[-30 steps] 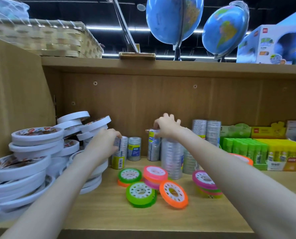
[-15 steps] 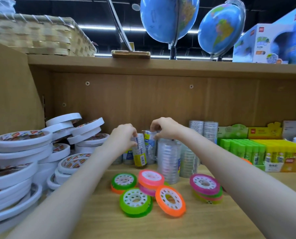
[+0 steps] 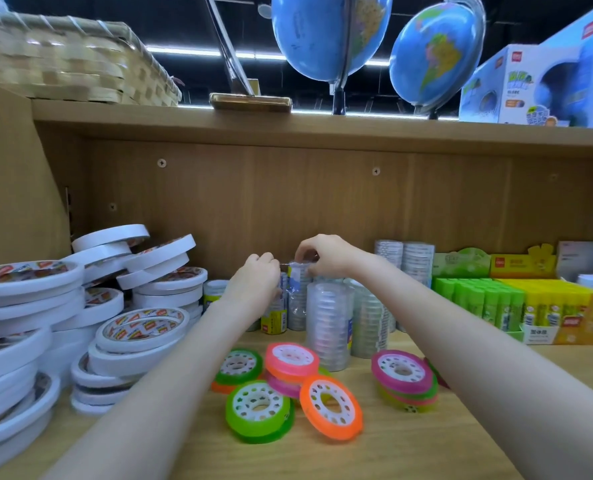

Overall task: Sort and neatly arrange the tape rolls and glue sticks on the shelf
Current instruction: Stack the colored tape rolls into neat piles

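Two wrapped packs of small clear tape stand together at the back of the shelf. My left hand (image 3: 257, 280) grips the yellow-labelled pack (image 3: 275, 320). My right hand (image 3: 322, 254) pinches the top of the pack beside it (image 3: 297, 303). Taller clear tape stacks (image 3: 328, 323) stand just right of them. White tape rolls (image 3: 142, 327) are piled at the left. Coloured rolls lie at the front: green (image 3: 257, 407), orange (image 3: 331, 407), pink (image 3: 291, 362) and a magenta pile (image 3: 404, 375). Green glue sticks (image 3: 478, 299) and yellow glue sticks (image 3: 551, 306) fill boxes at the right.
The wooden shelf (image 3: 426, 452) has a back wall close behind the tape and a left side panel (image 3: 11, 188). On the board above stand a woven basket (image 3: 63, 60), two globes (image 3: 329, 36) and a globe box (image 3: 544, 74).
My left hand carried the yellow-labelled pack rightward until it stands against the pack under my right hand. Both hands now meet at the tops of the two packs.
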### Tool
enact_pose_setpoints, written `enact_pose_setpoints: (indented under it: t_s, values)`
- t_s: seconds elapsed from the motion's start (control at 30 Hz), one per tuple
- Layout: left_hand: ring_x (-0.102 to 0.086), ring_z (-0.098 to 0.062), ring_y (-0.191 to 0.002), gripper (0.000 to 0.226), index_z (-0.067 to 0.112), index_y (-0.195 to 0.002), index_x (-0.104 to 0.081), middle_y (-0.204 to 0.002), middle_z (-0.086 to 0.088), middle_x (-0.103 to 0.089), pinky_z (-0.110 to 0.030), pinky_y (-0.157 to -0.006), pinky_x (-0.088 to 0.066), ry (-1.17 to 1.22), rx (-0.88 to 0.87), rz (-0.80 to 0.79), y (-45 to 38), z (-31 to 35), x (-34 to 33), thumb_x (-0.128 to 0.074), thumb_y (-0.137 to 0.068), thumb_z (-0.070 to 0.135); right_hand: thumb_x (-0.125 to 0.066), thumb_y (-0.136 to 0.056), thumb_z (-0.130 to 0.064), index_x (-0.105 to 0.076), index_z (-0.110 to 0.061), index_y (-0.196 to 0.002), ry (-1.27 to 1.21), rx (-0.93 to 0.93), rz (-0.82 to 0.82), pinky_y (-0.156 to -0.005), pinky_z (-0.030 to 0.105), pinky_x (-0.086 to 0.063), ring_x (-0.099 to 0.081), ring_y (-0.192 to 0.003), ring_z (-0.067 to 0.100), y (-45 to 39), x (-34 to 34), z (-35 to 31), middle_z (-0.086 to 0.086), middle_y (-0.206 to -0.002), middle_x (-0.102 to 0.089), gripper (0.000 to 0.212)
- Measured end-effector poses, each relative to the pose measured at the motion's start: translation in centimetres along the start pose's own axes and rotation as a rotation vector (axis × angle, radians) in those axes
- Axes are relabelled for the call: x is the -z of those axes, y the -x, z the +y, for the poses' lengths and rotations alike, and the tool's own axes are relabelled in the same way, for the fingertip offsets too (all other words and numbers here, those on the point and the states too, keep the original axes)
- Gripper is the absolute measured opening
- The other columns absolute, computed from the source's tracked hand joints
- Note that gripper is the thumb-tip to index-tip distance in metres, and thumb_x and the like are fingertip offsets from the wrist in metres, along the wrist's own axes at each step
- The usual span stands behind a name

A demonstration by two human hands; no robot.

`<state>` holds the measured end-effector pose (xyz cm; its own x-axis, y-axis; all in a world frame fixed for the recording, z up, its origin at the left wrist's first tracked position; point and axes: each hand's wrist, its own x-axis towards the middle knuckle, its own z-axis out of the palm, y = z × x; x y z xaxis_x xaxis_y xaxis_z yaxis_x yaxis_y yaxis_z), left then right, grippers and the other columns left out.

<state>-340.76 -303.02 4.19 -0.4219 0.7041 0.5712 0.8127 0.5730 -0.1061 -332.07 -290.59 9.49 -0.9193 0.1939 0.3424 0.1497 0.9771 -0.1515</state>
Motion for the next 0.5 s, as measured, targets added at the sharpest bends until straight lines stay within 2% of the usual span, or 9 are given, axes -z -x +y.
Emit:
enact_pose_setpoints:
  t_s: [0.13, 0.23, 0.37, 0.43, 0.5]
  values:
    - [-0.042, -0.021, -0.105, 0.023, 0.006, -0.110, -0.052, -0.115, -0.006, -0.048, -0.027, -0.081, -0.037, 0.086, 0.018, 0.040, -0.3, 0.0, -0.6, -0.056, -0.091, 0.019, -0.050, -0.085, 0.003, -0.062, -0.014, -0.114, 0.010, 0.028, -0.011, -0.092, 0.030, -0.047, -0.055, -0.110, 0.019, -0.1, 0.0, 0.5, 0.004, -0.119, -0.060, 0.036]
    - [-0.042, -0.021, -0.106, 0.026, 0.009, -0.112, -0.051, -0.116, -0.006, -0.049, -0.027, -0.080, -0.038, 0.098, 0.021, 0.029, -0.2, -0.2, -0.5, -0.057, -0.090, 0.021, -0.055, -0.086, -0.001, -0.061, -0.014, -0.116, 0.033, 0.070, -0.023, -0.087, 0.026, -0.045, -0.054, -0.104, 0.016, 0.3, 0.5, 0.4, 0.003, -0.117, -0.059, 0.033]
    - [-0.042, -0.022, -0.115, 0.044, 0.015, -0.126, -0.045, -0.124, -0.003, -0.048, -0.035, -0.094, -0.041, 0.227, 0.036, 0.020, 0.2, 0.0, 0.1, -0.061, -0.087, 0.029, -0.062, -0.085, -0.008, -0.063, -0.015, -0.111, -0.028, 0.119, 0.054, -0.075, 0.015, -0.049, -0.056, -0.102, 0.012, 1.7, 2.3, 1.1, 0.000, -0.111, -0.062, 0.027]
    - [-0.042, -0.022, -0.119, 0.052, 0.018, -0.131, -0.041, -0.129, -0.001, -0.046, -0.037, -0.098, -0.039, 0.294, 0.021, 0.073, 0.1, 0.1, 0.3, -0.062, -0.086, 0.033, -0.066, -0.083, -0.012, -0.065, -0.016, -0.108, -0.001, 0.098, 0.068, -0.083, 0.024, -0.049, -0.056, -0.102, 0.013, 2.4, 3.1, 1.9, -0.001, -0.109, -0.063, 0.026]
    - [-0.040, -0.023, -0.121, 0.057, 0.020, -0.134, -0.039, -0.133, 0.000, -0.043, -0.039, -0.100, -0.037, 0.348, -0.019, 0.083, -0.2, 0.5, 0.2, -0.063, -0.085, 0.034, -0.071, -0.080, -0.018, -0.066, -0.017, -0.106, 0.077, 0.051, 0.025, -0.082, 0.025, -0.045, -0.055, -0.099, 0.013, 2.7, 3.3, 2.7, -0.002, -0.104, -0.062, 0.027]
